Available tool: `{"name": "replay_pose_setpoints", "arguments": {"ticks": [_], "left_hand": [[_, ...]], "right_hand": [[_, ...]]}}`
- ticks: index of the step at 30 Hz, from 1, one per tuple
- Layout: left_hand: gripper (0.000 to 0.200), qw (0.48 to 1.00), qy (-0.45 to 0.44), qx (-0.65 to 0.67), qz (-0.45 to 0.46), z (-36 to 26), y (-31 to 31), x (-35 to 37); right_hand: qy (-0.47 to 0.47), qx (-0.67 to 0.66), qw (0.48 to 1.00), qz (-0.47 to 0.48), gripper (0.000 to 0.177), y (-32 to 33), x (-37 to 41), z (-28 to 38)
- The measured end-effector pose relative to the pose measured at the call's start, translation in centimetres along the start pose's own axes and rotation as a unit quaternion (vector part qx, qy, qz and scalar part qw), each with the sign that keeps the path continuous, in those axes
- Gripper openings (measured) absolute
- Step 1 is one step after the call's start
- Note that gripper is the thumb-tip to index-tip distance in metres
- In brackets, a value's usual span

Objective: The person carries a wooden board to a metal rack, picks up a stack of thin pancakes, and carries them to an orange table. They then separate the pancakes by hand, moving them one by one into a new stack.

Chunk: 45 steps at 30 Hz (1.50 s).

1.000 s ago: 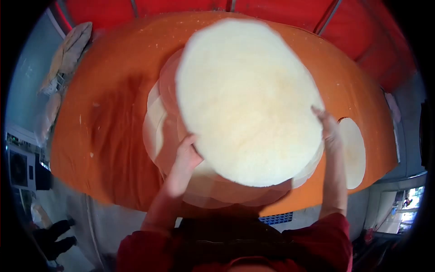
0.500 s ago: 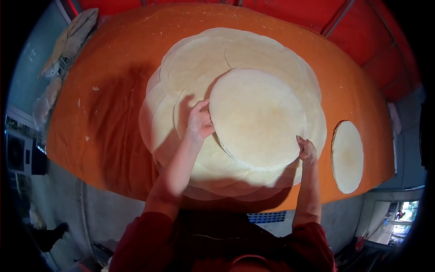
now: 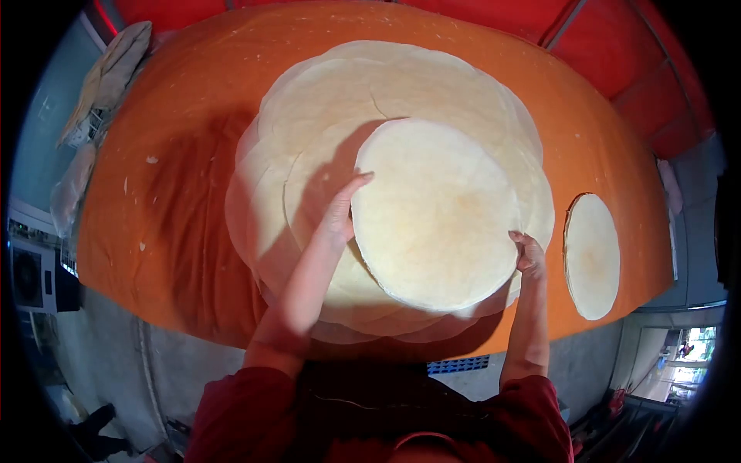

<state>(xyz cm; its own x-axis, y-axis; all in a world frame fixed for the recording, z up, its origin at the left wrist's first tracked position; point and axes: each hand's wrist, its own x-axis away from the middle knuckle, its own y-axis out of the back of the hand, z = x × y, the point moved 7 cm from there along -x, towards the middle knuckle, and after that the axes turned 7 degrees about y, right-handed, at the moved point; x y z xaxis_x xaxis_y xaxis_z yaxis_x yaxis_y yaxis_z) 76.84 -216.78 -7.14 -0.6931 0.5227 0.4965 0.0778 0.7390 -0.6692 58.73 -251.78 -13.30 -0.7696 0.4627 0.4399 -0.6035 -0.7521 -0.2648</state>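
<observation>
A stack of round, pale flatbreads (image 3: 436, 216) with light brown patches is held between my two hands. My left hand (image 3: 342, 207) grips its left edge, thumb over the top rim and the other fingers hidden at the side and below. At the lower right edge my right hand (image 3: 528, 253) is closed on it, thumb on top. Beneath lies a wide layer of overlapping thin flatbread rounds (image 3: 324, 92), partly covered by the held stack. The held stack casts a shadow to its left.
An orange cloth (image 3: 185, 177) covers the large table. Another small stack of flatbreads (image 3: 593, 258) lies to the right. Red panels (image 3: 478, 19) stand behind the table. A blue crate (image 3: 458, 365) shows below the front edge.
The held stack has come slightly closer to me and looks a little larger. My left thumb now lies over its top rim. The view has shifted slightly.
</observation>
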Motion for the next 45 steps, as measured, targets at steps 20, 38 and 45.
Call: {"name": "replay_pose_setpoints", "arguments": {"ticks": [20,38,45], "left_hand": [[0.046,0.947,-0.073,-0.293,-0.109,2.7,-1.3,0.5],[0.033,0.725,-0.271,-0.549,-0.316,4.7,3.9,-2.8],[0.035,0.727,-0.247,-0.575,-0.284,1.3,1.5,-1.0]], "right_hand": [[-0.048,0.018,0.999,0.013,0.036,3.5,-0.6,0.4],[0.104,0.067,0.99,0.071,0.023,3.4,-3.2,4.1],[0.027,0.066,0.996,0.061,0.027,5.3,-4.7,4.9]]}}
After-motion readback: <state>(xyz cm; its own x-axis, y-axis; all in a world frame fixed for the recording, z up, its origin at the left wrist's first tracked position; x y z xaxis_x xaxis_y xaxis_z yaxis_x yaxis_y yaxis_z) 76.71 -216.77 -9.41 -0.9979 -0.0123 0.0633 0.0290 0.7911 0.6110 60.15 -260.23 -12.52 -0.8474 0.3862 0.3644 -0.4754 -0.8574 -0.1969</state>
